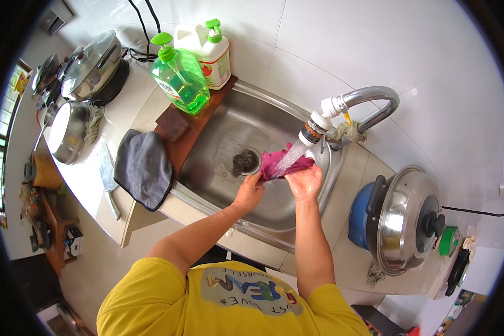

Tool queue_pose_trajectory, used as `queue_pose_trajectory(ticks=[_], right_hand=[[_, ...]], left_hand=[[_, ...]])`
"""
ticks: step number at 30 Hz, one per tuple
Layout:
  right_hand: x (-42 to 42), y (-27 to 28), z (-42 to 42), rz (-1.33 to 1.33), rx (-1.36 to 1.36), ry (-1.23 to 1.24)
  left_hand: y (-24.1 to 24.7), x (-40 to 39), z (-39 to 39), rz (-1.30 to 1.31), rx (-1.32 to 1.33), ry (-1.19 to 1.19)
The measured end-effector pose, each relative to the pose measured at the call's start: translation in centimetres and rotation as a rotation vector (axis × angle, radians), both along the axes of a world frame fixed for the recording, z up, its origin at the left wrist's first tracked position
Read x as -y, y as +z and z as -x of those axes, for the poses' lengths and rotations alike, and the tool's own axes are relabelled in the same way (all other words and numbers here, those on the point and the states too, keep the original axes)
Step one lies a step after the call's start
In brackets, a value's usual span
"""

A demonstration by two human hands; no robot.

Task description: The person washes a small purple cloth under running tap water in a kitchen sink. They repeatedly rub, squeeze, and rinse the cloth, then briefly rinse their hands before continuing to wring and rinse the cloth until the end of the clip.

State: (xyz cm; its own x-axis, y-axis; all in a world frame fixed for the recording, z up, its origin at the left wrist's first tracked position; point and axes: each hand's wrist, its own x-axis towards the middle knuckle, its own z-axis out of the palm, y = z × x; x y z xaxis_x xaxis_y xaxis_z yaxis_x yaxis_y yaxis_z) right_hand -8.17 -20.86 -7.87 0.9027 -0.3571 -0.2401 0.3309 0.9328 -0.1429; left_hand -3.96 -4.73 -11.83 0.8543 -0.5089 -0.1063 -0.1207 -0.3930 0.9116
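Note:
A wet magenta cloth (273, 164) is stretched between my two hands above the stainless steel sink (218, 122). My left hand (250, 192) grips its near left edge. On the right, my right hand (305, 183) has its palm turned up and holds the other end, with some fingers hidden by the cloth. Water streams onto the cloth from a filter nozzle (313, 131) on the curved chrome faucet (376, 94). Left of the cloth, the dark drain strainer (246, 162) shows in the basin floor.
Left of the sink lie a grey cloth (145, 168), a kitchen knife (108, 180) and a brown block (173, 123). Green dish soap (180, 80) and a white pump jug (214, 54) stand behind. A lidded pan (94, 67) is farther left. At right sits a lidded electric pot (403, 222).

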Motion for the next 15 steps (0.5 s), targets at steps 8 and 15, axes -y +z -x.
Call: queue_pose_trajectory(ticks=[8,15], right_hand=[[1.2,0.6,0.3,0.556,-0.382,-0.007],[1.1,0.0,0.3,1.492,-0.643,0.472]], left_hand=[[0.3,-1.4,-6.2,0.072,0.3,0.285],[8.2,0.1,-6.7,0.306,-0.198,0.157]])
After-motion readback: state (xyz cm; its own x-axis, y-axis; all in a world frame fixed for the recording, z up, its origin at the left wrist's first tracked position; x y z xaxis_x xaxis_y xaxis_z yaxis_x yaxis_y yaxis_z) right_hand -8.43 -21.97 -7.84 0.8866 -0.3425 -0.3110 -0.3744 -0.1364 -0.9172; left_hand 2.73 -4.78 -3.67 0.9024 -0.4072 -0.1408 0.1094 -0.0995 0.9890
